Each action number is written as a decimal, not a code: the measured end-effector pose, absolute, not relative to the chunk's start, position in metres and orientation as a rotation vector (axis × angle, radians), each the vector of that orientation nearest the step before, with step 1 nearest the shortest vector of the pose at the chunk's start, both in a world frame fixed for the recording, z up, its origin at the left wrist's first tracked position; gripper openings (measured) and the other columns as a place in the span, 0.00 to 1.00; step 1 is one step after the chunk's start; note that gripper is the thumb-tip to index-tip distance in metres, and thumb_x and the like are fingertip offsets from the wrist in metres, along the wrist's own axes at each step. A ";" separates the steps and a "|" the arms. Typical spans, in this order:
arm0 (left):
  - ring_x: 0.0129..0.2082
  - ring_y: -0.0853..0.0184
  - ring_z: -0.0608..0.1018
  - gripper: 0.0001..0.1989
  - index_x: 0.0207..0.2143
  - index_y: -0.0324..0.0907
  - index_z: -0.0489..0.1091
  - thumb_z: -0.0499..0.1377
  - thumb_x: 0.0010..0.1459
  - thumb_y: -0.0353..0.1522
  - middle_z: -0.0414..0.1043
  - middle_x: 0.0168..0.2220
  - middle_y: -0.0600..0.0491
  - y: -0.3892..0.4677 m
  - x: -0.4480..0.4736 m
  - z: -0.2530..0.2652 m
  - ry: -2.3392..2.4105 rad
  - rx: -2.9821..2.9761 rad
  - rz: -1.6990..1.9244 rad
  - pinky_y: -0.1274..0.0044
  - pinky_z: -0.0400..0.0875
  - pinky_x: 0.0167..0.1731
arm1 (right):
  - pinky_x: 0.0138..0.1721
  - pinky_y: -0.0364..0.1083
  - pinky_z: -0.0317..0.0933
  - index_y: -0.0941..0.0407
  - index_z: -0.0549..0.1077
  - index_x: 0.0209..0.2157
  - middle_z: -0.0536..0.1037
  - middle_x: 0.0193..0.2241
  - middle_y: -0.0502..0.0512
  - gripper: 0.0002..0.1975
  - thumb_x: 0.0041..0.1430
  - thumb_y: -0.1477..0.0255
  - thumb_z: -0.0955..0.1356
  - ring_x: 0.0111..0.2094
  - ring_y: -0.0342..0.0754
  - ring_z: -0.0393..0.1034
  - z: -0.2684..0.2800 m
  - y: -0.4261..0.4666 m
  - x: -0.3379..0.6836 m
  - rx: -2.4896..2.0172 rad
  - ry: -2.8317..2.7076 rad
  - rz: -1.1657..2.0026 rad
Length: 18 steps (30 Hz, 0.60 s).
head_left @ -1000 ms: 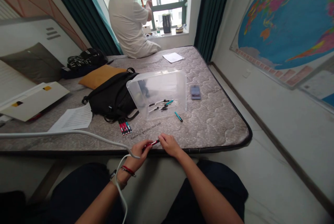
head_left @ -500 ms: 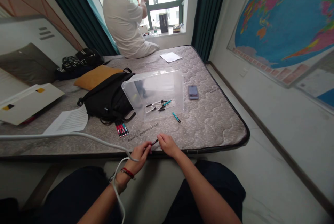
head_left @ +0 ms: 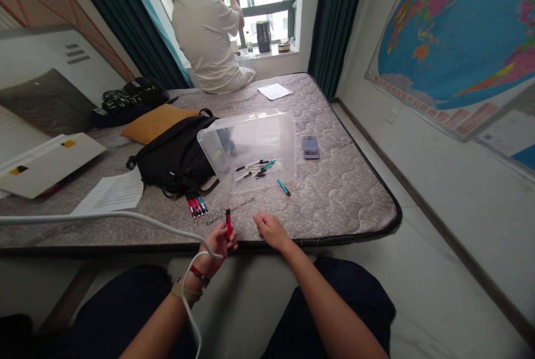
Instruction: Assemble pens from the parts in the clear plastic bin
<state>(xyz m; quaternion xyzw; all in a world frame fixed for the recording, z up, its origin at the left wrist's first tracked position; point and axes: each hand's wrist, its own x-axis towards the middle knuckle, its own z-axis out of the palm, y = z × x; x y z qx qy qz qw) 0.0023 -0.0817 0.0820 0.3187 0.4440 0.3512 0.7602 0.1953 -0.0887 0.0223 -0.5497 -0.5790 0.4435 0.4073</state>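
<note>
One bare left hand (head_left: pixel 218 241), lower centre of the frame, has its grip closed on a slim red-and-black pen (head_left: pixel 229 226), pointing up the frame; just right, the bare right hand (head_left: pixel 271 232) is curled, and whether its grip holds anything cannot be told; both are at the near edge of a grey quilted mattress (head_left: pixel 346 197); at centre, black, white and teal pens (head_left: pixel 268 165) lie in a clear plastic box (head_left: pixel 267 130); a row of red and teal pens (head_left: pixel 193 208) lies left of centre.

head-worn view, facing forward, angled down
</note>
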 end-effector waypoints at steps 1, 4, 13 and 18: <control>0.20 0.72 0.63 0.07 0.32 0.43 0.64 0.58 0.52 0.36 0.60 0.22 0.58 -0.081 0.001 0.088 0.926 0.624 0.811 0.75 0.67 0.26 | 0.27 0.41 0.52 0.54 0.64 0.23 0.66 0.17 0.45 0.22 0.69 0.59 0.58 0.21 0.42 0.63 0.022 -0.089 0.195 -1.400 -1.463 1.112; 0.23 0.69 0.66 0.12 0.30 0.44 0.64 0.54 0.56 0.43 0.58 0.23 0.57 -0.079 -0.002 0.105 0.824 0.499 0.852 0.71 0.71 0.30 | 0.27 0.41 0.52 0.55 0.64 0.22 0.67 0.17 0.46 0.21 0.68 0.60 0.59 0.22 0.42 0.63 0.023 -0.088 0.195 -1.437 -1.494 1.101; 0.25 0.67 0.65 0.30 0.18 0.46 0.47 0.44 0.56 0.60 0.53 0.20 0.56 -0.076 -0.009 0.107 0.925 0.580 0.847 0.67 0.74 0.32 | 0.27 0.40 0.52 0.55 0.67 0.23 0.71 0.19 0.48 0.21 0.68 0.62 0.60 0.23 0.41 0.64 0.024 -0.088 0.196 -1.447 -1.532 1.102; 0.22 0.68 0.63 0.29 0.17 0.47 0.47 0.44 0.55 0.59 0.51 0.18 0.57 -0.074 -0.011 0.104 0.918 0.538 0.933 0.69 0.72 0.27 | 0.28 0.40 0.53 0.56 0.68 0.24 0.71 0.19 0.48 0.20 0.68 0.62 0.60 0.24 0.41 0.65 0.024 -0.088 0.196 -1.454 -1.534 1.120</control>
